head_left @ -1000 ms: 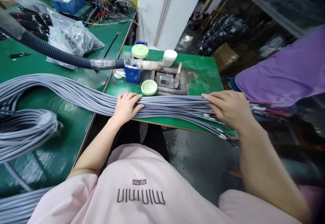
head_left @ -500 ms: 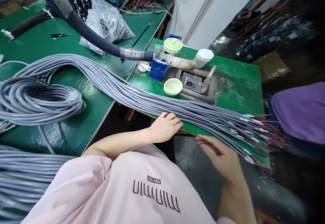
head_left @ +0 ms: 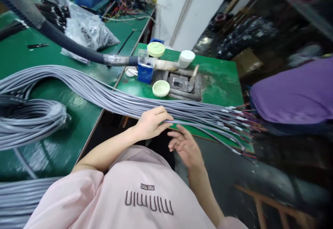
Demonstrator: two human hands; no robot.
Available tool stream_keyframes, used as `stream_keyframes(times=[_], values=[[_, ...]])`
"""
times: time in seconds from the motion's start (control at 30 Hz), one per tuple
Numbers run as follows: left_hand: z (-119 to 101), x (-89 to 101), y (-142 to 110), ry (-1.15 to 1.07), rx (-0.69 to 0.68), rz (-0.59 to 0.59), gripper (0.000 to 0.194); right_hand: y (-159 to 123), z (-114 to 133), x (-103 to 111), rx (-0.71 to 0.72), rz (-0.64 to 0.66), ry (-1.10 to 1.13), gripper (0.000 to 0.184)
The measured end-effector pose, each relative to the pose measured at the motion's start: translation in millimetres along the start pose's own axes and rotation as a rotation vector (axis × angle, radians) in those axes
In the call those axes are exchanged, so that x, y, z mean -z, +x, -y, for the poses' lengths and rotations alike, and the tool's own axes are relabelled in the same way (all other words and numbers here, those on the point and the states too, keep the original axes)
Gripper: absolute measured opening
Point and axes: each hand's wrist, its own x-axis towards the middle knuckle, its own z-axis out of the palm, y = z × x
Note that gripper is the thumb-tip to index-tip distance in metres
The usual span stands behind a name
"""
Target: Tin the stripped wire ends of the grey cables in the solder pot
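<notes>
A long bundle of grey cables runs from the left table across to the right, where stripped ends with thin coloured wires fan out past the table edge. At the bundle's near side, my left hand is closed around one grey cable; its fingers and thumb pinch it. Just right of it, my right hand is raised below the cables, fingers apart and slightly curled, holding nothing that I can see.
Behind the bundle stand a soldering pot, a pale green dish, a blue box and a white cup. A ribbed hose crosses above. Coiled cable lies left; a purple-covered seat or garment is at right.
My left hand has gone from resting on the bundle's near edge to gripping one cable. My right hand has come left, closer to it. The view has shifted right.
</notes>
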Motion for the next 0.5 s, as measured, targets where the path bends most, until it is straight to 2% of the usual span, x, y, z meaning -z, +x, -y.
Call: stream_keyframes(times=[0.07,0.13,0.23,0.33,0.4,0.5], values=[[-0.8,1.2,-0.6,-0.044,-0.021,-0.029,0.018,-1.7,23.7,14.9,0.169,-0.211,-0.074,0.060],[2.1,-3.1,-4.7,-0.035,-0.009,0.005,0.016,-7.3,49.0,27.7,0.259,-0.412,-0.223,0.058],[9.7,-12.3,-12.5,0.023,0.071,0.144,0.012,-18.4,78.2,34.4,0.330,-0.686,-0.404,0.054],[13.6,-15.7,-15.1,-0.006,0.107,0.284,0.011,-23.7,87.7,26.8,0.466,-0.931,-0.515,0.047],[11.1,-13.8,-13.3,-0.165,0.119,0.274,0.024,-21.1,83.0,17.4,0.449,-0.914,-0.610,0.040],[1.4,-9.4,-8.7,-0.509,0.172,0.177,0.042,-9.4,66.9,0.7,0.235,-0.663,-0.743,0.031]])
